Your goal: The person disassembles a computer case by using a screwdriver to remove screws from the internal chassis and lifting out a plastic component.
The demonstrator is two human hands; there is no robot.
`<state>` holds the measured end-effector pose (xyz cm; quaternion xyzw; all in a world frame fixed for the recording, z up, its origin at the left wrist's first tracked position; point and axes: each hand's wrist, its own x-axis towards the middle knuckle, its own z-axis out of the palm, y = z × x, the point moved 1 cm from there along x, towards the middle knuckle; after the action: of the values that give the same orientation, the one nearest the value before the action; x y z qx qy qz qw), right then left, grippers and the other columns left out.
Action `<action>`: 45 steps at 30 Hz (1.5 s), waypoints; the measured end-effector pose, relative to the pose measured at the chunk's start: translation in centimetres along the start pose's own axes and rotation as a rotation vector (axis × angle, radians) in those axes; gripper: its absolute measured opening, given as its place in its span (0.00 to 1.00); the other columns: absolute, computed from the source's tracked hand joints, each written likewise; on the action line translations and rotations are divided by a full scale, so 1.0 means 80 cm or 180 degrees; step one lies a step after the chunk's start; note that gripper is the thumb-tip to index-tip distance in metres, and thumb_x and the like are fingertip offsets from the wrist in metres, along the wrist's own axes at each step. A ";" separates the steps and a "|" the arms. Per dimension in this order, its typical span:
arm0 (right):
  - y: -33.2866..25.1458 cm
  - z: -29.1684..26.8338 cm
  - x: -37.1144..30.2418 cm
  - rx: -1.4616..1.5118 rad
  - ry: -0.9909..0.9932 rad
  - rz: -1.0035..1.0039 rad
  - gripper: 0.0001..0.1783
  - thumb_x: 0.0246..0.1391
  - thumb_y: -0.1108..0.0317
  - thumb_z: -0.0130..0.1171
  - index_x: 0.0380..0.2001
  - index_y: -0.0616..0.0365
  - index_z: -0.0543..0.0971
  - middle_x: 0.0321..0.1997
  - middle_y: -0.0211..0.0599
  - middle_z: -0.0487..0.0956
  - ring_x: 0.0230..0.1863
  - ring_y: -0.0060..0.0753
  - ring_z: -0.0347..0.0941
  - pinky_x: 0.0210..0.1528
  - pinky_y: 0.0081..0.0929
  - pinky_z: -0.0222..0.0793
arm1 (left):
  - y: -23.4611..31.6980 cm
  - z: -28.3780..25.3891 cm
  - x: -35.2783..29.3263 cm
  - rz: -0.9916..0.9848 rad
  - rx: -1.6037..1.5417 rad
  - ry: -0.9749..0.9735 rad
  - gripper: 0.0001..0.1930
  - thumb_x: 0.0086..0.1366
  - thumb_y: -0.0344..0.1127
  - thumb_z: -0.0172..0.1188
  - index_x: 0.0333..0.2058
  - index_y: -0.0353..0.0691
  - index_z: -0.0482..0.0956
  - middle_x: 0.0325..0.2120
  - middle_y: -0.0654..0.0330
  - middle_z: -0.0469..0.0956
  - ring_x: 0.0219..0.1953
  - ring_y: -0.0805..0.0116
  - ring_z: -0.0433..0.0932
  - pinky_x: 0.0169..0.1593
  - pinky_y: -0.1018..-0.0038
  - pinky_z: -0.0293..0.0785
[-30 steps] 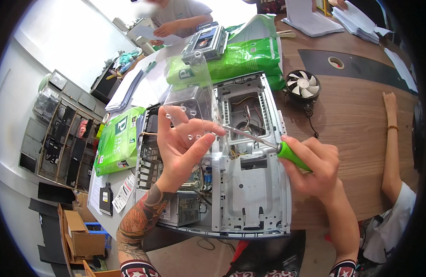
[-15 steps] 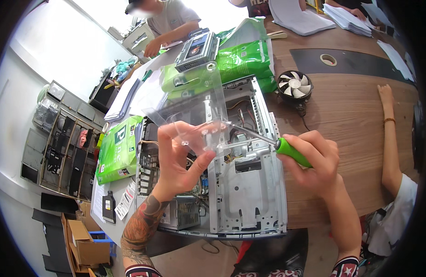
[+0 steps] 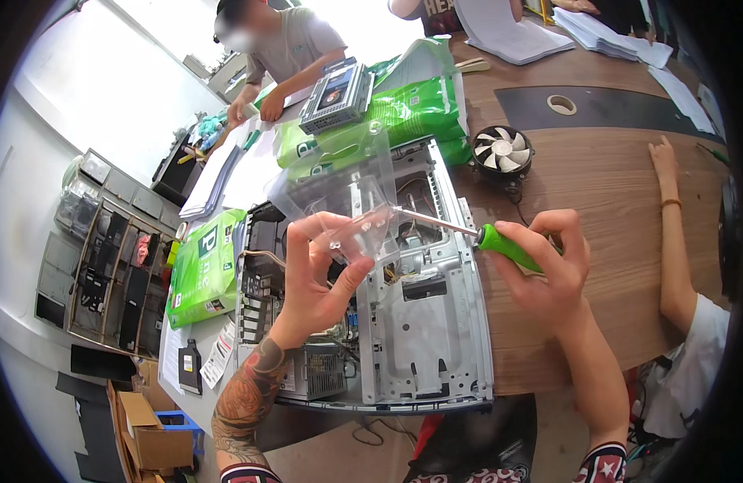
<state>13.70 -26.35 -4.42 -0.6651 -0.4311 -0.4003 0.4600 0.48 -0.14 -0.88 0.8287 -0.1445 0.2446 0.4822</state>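
My left hand (image 3: 311, 282) pinches a clear plastic blister package (image 3: 370, 165) between thumb and fingers, holding it up above an opened metal computer case (image 3: 424, 338). In my right hand (image 3: 553, 278) is a screwdriver with a green handle (image 3: 500, 243). Its shaft points left, and the tip meets the plastic near my left fingertips; whether it is inside a pocket of the package I cannot tell. Under my hands the case lies flat, with cables, a circuit board and a power supply (image 3: 317, 372) showing at its left part.
A cooling fan (image 3: 503, 151) and a tape roll (image 3: 561, 105) lie on the wooden table (image 3: 581, 209). Green paper packs (image 3: 206, 270) flank the case; a metal drive (image 3: 337, 95) rests on the far one. At right is another person's forearm (image 3: 671, 233); a person (image 3: 295, 48) sits across.
The view has shifted slightly. The package has tilted a little, with the screwdriver tip still at it. Across the table, the person's hands have moved over the papers.
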 end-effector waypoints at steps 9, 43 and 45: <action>-0.002 0.008 -0.005 0.0625 -0.0504 0.0098 0.18 0.41 0.68 0.77 0.37 0.57 0.83 0.29 0.31 0.74 0.21 0.29 0.72 0.21 0.26 0.67 | 0.016 0.005 0.004 -0.0065 0.0111 -0.0132 0.27 0.68 0.23 0.60 0.57 0.46 0.54 0.46 0.46 0.78 0.52 0.61 0.77 0.58 0.61 0.68; -0.007 0.011 -0.002 0.0594 -0.0098 0.0283 0.18 0.40 0.71 0.78 0.36 0.58 0.83 0.31 0.34 0.76 0.23 0.30 0.74 0.22 0.25 0.69 | 0.023 0.011 0.020 -0.0468 0.0205 0.0803 0.24 0.66 0.18 0.59 0.55 0.38 0.58 0.53 0.40 0.77 0.28 0.83 0.68 0.31 0.84 0.72; -0.007 0.010 -0.001 0.0546 0.0056 0.0218 0.18 0.39 0.72 0.79 0.36 0.58 0.83 0.31 0.34 0.75 0.22 0.28 0.73 0.22 0.24 0.69 | 0.024 0.012 0.017 -0.0395 0.0270 0.0731 0.24 0.66 0.18 0.59 0.55 0.39 0.58 0.53 0.40 0.77 0.28 0.83 0.68 0.32 0.84 0.72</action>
<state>13.23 -25.44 -4.53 -0.6341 -0.4367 -0.3518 0.5324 1.01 -1.91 0.85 0.8222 -0.0264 0.3135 0.4744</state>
